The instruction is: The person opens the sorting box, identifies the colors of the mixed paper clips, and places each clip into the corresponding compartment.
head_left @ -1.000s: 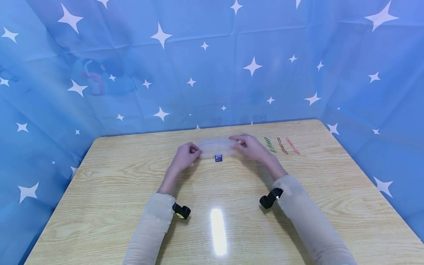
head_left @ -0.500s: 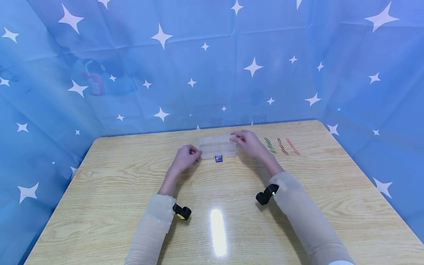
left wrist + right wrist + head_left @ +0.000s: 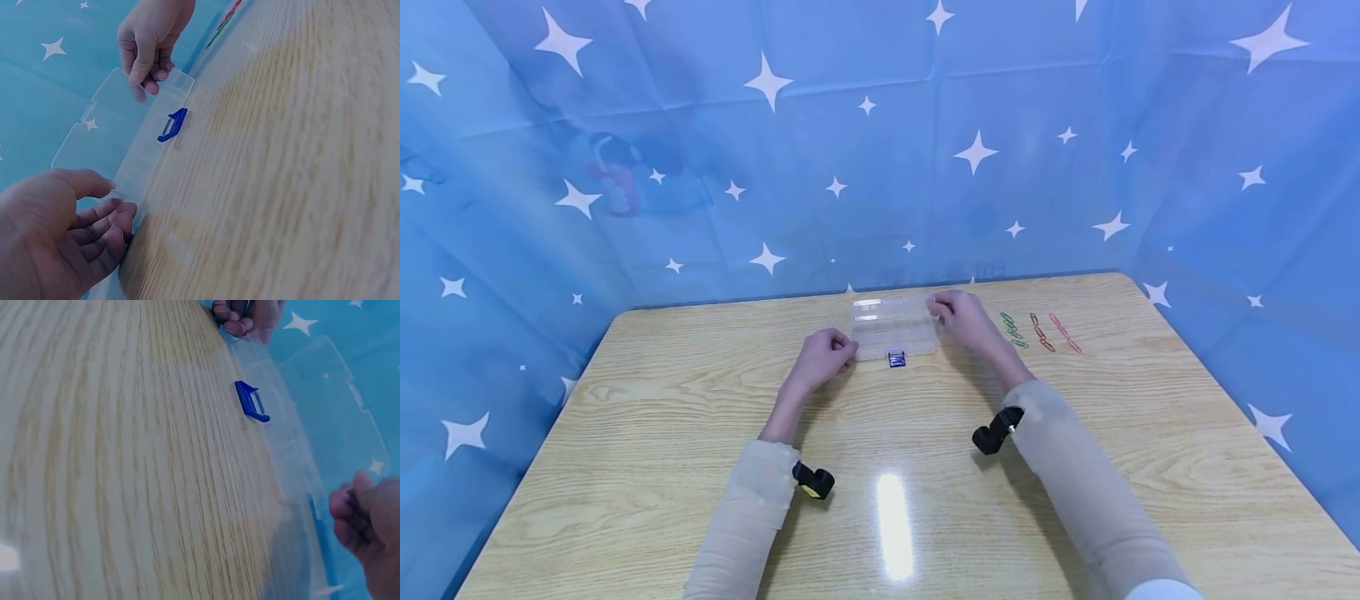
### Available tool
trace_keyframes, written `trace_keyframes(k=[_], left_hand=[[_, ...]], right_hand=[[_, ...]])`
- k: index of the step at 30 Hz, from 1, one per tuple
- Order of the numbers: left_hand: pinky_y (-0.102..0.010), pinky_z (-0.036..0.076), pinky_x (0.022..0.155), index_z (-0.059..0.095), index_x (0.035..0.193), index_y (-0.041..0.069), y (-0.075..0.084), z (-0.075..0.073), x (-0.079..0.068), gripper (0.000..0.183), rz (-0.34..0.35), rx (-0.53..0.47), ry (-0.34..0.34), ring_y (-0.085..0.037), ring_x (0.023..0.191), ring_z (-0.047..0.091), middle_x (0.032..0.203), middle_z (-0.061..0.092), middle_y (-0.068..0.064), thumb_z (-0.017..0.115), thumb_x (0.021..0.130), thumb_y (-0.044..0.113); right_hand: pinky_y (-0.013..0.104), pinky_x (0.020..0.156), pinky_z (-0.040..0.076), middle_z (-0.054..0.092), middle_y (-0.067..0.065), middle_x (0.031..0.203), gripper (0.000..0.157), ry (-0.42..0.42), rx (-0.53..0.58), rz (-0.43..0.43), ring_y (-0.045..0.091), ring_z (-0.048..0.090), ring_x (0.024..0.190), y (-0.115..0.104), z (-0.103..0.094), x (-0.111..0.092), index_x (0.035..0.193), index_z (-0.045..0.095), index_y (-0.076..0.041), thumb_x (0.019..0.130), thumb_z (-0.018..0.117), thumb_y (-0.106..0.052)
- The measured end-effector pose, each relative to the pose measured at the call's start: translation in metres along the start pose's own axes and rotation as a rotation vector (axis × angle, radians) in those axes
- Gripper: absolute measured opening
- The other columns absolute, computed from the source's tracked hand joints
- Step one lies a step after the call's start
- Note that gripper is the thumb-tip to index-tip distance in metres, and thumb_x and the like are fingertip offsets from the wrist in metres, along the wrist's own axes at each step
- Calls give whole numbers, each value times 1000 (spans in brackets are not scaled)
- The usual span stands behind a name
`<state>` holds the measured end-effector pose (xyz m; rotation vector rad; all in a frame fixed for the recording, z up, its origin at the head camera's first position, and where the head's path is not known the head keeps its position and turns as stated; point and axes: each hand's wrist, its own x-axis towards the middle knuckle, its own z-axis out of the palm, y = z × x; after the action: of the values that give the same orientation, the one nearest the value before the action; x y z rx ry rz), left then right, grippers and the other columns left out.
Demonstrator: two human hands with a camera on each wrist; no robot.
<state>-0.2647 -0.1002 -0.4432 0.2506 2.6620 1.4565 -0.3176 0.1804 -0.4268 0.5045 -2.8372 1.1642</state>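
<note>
A clear plastic compartment box (image 3: 895, 337) lies near the back of the table, its transparent lid (image 3: 103, 122) raised and tilted back. On its front side hangs a blue latch (image 3: 897, 359), unfastened. My left hand (image 3: 822, 358) pinches the box's left front corner between thumb and fingers. At the lid's right edge, my right hand (image 3: 966, 321) holds on with thumb and curled fingers. The right wrist view shows the same latch (image 3: 250, 402) standing out over the wood, and the right hand (image 3: 369, 525) by the lid's corner.
Right of the box lie rows of paper-clip-shaped links: green (image 3: 1013, 331), dark red (image 3: 1042, 333) and pink (image 3: 1064, 333). Behind the table's back edge hangs a blue curtain (image 3: 820, 217) with white stars. Each sleeve carries a small black camera (image 3: 814, 481).
My right hand has moved back and slightly up, raising the lid from the box. The left hand has stayed at the left front corner.
</note>
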Motion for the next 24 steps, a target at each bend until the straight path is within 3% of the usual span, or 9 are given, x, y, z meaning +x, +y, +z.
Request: trace_keyframes(k=[7,10,14,24], left_hand=[[-27,42,58,66,98,1,0,1,-1,20,1,-6,3,-17,63,56,79,67,-10,61,101,20],[-26,43,59,66,100,1,-1,1,-1,20,-1,-12,8,-18,66,59,80,67,-9,62,101,20],[-27,44,60,65,103,0,-1,2,-1,19,-4,-35,7,-20,69,63,81,67,-10,61,101,19],[-27,46,60,66,106,0,-6,3,0,21,-10,-94,17,-19,70,63,83,68,-11,62,101,20]], right_hand=[[35,57,39,59,10,72,34,29,-6,27,18,43,55,2,5,2,95,70,-1,109,48,-23],[35,57,38,60,10,71,33,46,-21,50,17,40,53,3,7,2,100,73,-1,108,50,-24],[34,58,40,67,11,80,30,76,-26,67,17,44,56,4,9,2,118,72,0,107,54,-22],[32,56,40,72,15,94,32,145,88,153,18,50,60,3,15,3,117,72,1,106,55,-24]])
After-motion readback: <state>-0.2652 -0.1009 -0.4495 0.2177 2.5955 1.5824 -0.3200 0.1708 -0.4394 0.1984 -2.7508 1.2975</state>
